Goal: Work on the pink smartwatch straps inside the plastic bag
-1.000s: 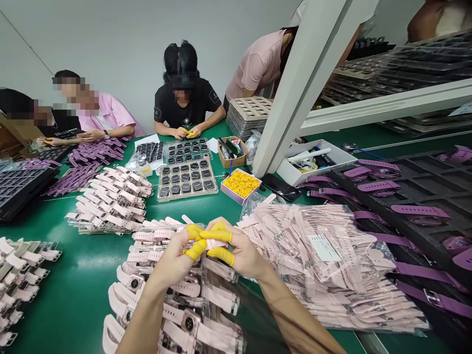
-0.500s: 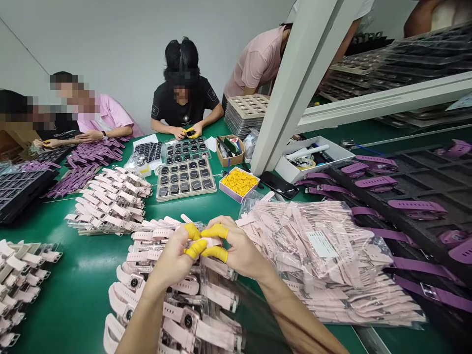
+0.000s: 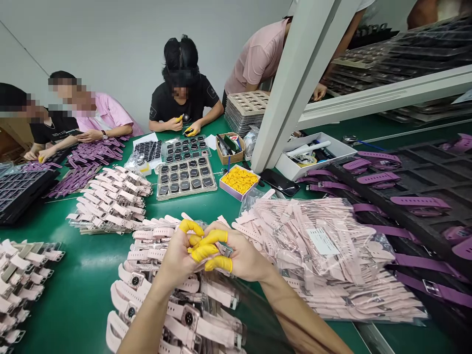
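Above the rows of pale pink smartwatches (image 3: 189, 317), my two hands meet, with yellow finger cots on several fingertips. My left hand (image 3: 183, 250) is closed on a pink watch strap (image 3: 211, 261). From the other side, my right hand (image 3: 241, 251) also grips this strap, its covered fingers crossing those of the left. A bit of metal shows beside the right fingers; most of the held piece is hidden behind them. Just right of my hands lies a large heap of pink straps (image 3: 280, 241) in clear plastic bags.
A box of yellow finger cots (image 3: 240, 183) and a tray of square watch bodies (image 3: 186, 177) stand ahead. More pink watches (image 3: 110, 199) are stacked at left. A black foam tray (image 3: 416, 187) with purple watches sits right, near a slanting white post (image 3: 291, 88). Co-workers sit opposite.
My fingers have shifted around the pink strap: the right fingers now overlap the left ones, and the left index finger has lifted. Across the table, a co-worker's hands have moved apart.
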Action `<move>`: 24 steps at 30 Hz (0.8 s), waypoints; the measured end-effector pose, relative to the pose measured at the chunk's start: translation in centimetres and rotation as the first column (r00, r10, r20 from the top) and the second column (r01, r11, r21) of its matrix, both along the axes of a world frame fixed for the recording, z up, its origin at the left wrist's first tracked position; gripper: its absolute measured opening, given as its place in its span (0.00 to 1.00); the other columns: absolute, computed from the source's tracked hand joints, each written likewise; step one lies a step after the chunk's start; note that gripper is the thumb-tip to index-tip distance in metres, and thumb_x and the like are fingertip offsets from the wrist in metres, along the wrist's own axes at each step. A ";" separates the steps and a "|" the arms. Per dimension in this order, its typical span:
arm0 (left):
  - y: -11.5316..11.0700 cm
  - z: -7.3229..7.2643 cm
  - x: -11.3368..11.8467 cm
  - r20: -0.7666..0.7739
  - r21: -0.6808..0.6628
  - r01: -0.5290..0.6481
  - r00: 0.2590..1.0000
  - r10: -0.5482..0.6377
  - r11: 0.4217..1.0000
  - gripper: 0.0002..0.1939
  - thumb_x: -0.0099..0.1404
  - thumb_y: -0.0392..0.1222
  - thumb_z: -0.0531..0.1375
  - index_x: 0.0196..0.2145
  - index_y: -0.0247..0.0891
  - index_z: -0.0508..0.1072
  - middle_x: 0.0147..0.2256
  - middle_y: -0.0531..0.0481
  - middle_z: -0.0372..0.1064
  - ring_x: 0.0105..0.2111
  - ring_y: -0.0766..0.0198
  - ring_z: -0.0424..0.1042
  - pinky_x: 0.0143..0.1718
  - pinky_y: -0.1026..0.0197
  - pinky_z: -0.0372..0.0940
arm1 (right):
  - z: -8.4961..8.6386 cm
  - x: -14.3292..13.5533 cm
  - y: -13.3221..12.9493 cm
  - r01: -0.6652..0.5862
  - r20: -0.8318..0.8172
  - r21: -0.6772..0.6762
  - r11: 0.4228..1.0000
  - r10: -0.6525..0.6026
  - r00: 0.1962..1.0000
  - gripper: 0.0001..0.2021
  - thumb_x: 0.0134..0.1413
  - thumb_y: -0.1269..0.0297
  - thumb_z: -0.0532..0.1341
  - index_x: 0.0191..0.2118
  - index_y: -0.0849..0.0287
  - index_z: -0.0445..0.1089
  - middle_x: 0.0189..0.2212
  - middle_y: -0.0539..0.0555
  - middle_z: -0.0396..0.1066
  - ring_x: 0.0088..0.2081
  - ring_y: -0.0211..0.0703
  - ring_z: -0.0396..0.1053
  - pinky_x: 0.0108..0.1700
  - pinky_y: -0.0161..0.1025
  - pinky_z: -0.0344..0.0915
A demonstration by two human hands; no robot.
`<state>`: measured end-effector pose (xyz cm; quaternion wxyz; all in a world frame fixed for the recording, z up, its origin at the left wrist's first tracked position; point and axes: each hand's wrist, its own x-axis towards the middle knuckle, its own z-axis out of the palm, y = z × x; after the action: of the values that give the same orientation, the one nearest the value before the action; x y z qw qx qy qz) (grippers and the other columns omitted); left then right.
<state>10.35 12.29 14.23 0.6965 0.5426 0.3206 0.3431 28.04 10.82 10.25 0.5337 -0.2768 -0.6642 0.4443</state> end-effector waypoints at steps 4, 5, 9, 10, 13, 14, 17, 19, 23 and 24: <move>0.4 0.2 0.2 0.010 0.002 -0.060 0.998 0.060 0.998 0.27 0.55 0.51 0.76 0.34 0.41 0.61 0.20 0.62 0.66 0.14 0.75 0.58 0.17 0.73 0.54 | 0.1 -0.1 -0.1 0.000 -0.003 0.006 1.000 0.000 1.000 0.20 0.58 0.42 0.69 0.46 0.52 0.77 0.43 0.56 0.72 0.45 0.49 0.70 0.49 0.47 0.68; 0.6 0.3 0.2 0.005 0.017 -0.074 0.997 0.074 0.997 0.27 0.55 0.53 0.76 0.35 0.40 0.62 0.20 0.62 0.65 0.15 0.75 0.58 0.17 0.73 0.54 | 0.2 0.0 -0.1 0.006 -0.008 0.002 1.000 -0.006 1.000 0.20 0.58 0.43 0.69 0.46 0.52 0.77 0.43 0.55 0.72 0.45 0.49 0.70 0.48 0.47 0.68; 0.8 0.6 0.0 -0.029 -0.008 -0.082 0.996 0.081 0.997 0.27 0.54 0.55 0.76 0.35 0.40 0.63 0.20 0.62 0.63 0.16 0.74 0.57 0.18 0.71 0.54 | 0.4 0.3 -0.3 0.023 0.010 0.025 0.999 -0.023 1.000 0.17 0.60 0.46 0.69 0.47 0.51 0.76 0.43 0.54 0.71 0.45 0.48 0.70 0.48 0.46 0.67; 0.8 0.8 0.1 -0.059 -0.011 -0.077 0.995 0.076 0.997 0.28 0.53 0.53 0.77 0.34 0.41 0.62 0.20 0.62 0.62 0.17 0.74 0.56 0.19 0.71 0.54 | 0.4 0.3 -0.4 0.021 0.026 0.038 0.999 -0.022 0.999 0.16 0.60 0.47 0.69 0.47 0.51 0.75 0.43 0.54 0.72 0.45 0.48 0.70 0.48 0.45 0.67; 0.9 1.4 0.0 -0.177 0.076 -0.072 0.981 0.085 0.995 0.28 0.50 0.47 0.79 0.31 0.40 0.62 0.21 0.63 0.58 0.19 0.75 0.55 0.21 0.72 0.52 | 0.4 0.3 -0.4 0.032 0.062 0.079 0.996 -0.037 0.997 0.13 0.62 0.49 0.69 0.46 0.50 0.74 0.43 0.53 0.73 0.44 0.47 0.69 0.46 0.45 0.66; 1.0 1.5 -0.1 -0.198 0.104 -0.066 0.976 0.086 0.992 0.28 0.49 0.46 0.79 0.30 0.39 0.62 0.22 0.63 0.58 0.20 0.75 0.56 0.21 0.72 0.53 | 0.4 0.3 -0.4 0.038 0.069 0.095 0.995 -0.045 0.997 0.12 0.63 0.50 0.69 0.46 0.49 0.74 0.42 0.53 0.73 0.44 0.47 0.69 0.46 0.45 0.66; 1.1 1.7 -0.2 -0.163 0.067 -0.025 0.986 0.035 0.997 0.29 0.48 0.48 0.79 0.32 0.39 0.63 0.24 0.60 0.62 0.22 0.72 0.61 0.24 0.71 0.58 | 0.3 0.3 -0.5 0.041 0.061 0.106 0.994 -0.047 0.997 0.10 0.64 0.54 0.68 0.47 0.48 0.75 0.42 0.52 0.72 0.45 0.47 0.69 0.47 0.44 0.66; 1.0 1.5 -0.2 -0.122 0.009 0.005 0.993 -0.004 1.000 0.30 0.49 0.50 0.78 0.33 0.40 0.62 0.25 0.60 0.65 0.22 0.72 0.62 0.24 0.70 0.60 | 0.3 0.4 -0.5 0.032 0.043 0.064 0.997 -0.035 0.998 0.11 0.64 0.54 0.69 0.49 0.48 0.75 0.43 0.52 0.72 0.45 0.46 0.70 0.47 0.44 0.67; 0.7 1.1 0.0 -0.195 0.018 0.012 0.981 -0.008 1.000 0.32 0.49 0.53 0.78 0.34 0.42 0.59 0.21 0.63 0.62 0.18 0.73 0.58 0.21 0.70 0.55 | 0.3 0.4 -0.5 0.018 0.099 0.060 0.998 -0.024 0.995 0.11 0.63 0.55 0.69 0.48 0.50 0.75 0.43 0.53 0.72 0.44 0.47 0.70 0.46 0.45 0.67; 0.7 1.1 -0.1 -0.261 0.057 0.013 0.965 0.002 0.998 0.31 0.49 0.53 0.78 0.34 0.42 0.60 0.21 0.63 0.61 0.19 0.72 0.58 0.21 0.70 0.54 | 0.3 0.4 -0.5 0.018 0.128 0.081 0.997 -0.028 0.991 0.10 0.63 0.56 0.69 0.47 0.51 0.75 0.43 0.54 0.73 0.43 0.47 0.70 0.45 0.45 0.67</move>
<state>10.29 13.01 15.36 0.6332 0.6039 0.3979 0.2757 28.45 10.32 10.52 0.5052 -0.2910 -0.7114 0.3923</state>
